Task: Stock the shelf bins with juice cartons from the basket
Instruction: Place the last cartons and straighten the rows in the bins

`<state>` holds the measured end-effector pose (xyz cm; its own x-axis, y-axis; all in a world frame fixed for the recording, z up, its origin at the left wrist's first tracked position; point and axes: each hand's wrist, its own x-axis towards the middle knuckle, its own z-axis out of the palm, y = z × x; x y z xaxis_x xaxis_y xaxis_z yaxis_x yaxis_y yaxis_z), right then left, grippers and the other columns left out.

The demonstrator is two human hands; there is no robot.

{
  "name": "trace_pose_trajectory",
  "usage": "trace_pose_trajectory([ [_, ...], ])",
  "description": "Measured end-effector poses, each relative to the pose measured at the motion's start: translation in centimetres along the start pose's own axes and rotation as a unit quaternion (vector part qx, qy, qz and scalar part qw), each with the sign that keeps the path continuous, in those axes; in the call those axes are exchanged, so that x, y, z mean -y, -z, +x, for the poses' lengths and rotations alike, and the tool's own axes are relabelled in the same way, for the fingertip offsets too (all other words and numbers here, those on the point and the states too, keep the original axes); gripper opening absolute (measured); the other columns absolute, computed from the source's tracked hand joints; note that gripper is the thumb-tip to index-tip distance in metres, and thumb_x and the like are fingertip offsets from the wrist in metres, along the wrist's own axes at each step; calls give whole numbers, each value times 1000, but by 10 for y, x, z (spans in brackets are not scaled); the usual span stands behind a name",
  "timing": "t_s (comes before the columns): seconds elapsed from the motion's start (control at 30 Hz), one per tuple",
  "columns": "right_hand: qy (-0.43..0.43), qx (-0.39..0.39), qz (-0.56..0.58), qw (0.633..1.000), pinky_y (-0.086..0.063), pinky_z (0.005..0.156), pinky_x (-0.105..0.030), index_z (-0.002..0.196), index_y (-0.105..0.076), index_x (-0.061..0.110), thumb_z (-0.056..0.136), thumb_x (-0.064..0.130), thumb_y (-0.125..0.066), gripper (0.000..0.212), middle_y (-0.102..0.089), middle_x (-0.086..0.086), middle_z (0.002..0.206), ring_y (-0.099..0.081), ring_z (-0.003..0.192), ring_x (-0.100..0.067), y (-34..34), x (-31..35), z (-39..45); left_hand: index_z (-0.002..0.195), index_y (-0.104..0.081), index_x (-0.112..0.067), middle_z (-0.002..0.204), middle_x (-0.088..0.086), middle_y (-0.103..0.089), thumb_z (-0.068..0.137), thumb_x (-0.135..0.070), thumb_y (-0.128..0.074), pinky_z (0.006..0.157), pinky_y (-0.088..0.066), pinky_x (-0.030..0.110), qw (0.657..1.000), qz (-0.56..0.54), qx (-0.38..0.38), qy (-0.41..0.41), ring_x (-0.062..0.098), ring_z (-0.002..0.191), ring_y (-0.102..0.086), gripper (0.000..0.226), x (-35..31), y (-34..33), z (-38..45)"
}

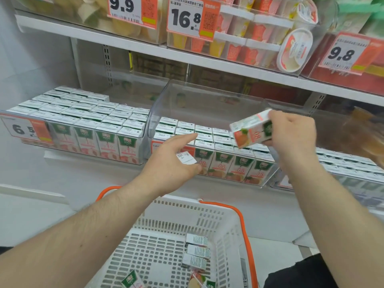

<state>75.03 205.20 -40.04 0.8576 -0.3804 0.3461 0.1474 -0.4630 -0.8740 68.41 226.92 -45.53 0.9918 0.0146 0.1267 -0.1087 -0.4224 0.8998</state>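
The right hand point(291, 136) grips a tilted carton point(250, 129) above the middle bin point(207, 96), the left hand point(174, 161) spread empty at its front edge; lowered crooked, it could jam between rows.

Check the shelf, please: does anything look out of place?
Yes. A small white tag hangs crooked on the front of the middle bin, by the left hand. The cartons stand in neat rows.

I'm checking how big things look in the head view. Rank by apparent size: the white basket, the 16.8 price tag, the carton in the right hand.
1. white basket, also nearest the camera
2. 16.8 price tag
3. carton, held tilted in the right hand; close to the tag, so unsure.
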Motion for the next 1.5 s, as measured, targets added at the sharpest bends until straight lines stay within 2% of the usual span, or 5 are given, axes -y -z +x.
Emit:
trace_pose_trajectory([
  [0.3,84,-39,-161,983,-37,62,-35,77,-59,-2,94,27,-47,36,-66,-16,80,-52,71,-28,5,-31,53,137,-49,-42,145,-15,-44,81,-18,-77,71,-30,-4,999,-32,-3,32,-7,113,-42,68,18,-8,18],
  [0.8,12,127,-406,905,-40,71,-29,94,-64,2,94,20,-46,25,-61,-20,109,-56,88,-33,-41,-48,53,133,-52,-41,127,-6,-58,81,-14,-75,49,-38,9,998,-54,6,43,8,71,-52,63,21,-6,17],
  [1.0,0,183,-434,882,-39,61,-28,80,-61,2,95,18,-47,27,-63,-11,80,-56,74,-28,-42,-51,56,128,-55,-43,127,-23,-49,80,-16,-75,84,-41,13,998,-37,-2,41,8,116,-54,59,20,-5,18],
  [1.3,-13,256,-511,820,-14,120,-47,154,-21,5,97,56,-5,78,-14,-15,162,-12,149,-32,-47,-47,36,102,-68,-34,107,-6,-68,86,-21,-70,79,-53,37,978,-196,-41,56,17,87,-68,21,15,-3,13],
  [1.5,167,184,-129,960,-48,91,-26,114,-70,20,93,21,-56,26,-68,9,110,-60,99,-5,-43,9,-31,126,-54,-21,97,15,-74,98,-61,-30,61,-53,38,854,-469,1,224,32,62,-67,54,12,11,8],
])
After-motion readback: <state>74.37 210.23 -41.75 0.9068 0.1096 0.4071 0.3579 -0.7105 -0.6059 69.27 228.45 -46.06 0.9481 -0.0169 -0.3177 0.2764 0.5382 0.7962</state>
